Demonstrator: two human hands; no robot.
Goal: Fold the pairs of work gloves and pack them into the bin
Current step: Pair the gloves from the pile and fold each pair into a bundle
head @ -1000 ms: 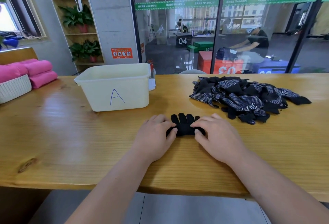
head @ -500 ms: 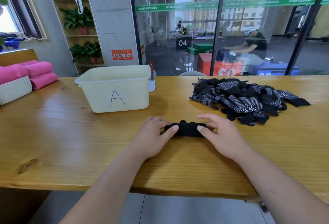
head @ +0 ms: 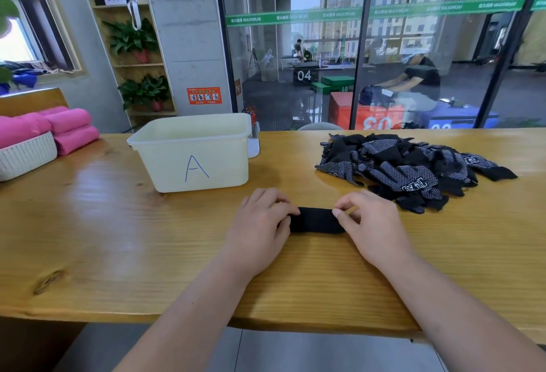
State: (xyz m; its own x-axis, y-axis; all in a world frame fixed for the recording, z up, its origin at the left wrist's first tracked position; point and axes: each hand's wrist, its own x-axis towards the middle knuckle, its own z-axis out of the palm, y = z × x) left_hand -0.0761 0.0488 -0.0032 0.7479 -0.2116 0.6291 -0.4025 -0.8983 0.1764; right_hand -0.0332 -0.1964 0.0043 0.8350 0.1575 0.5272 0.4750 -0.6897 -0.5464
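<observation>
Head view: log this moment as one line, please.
step: folding | folded glove pair: on table, between hands | left hand: grips left end | right hand: pinches right end | bin: behind, inside unseen | glove pile: right, untouched

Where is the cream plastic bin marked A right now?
Head view: the cream plastic bin stands left of centre on the wooden table, just beyond the left hand, with the pile of black dotted work gloves off to its right.

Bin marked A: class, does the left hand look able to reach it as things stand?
Probably yes: the bin stands just beyond the left hand, bare table between them, though that hand grips the folded gloves.
</observation>
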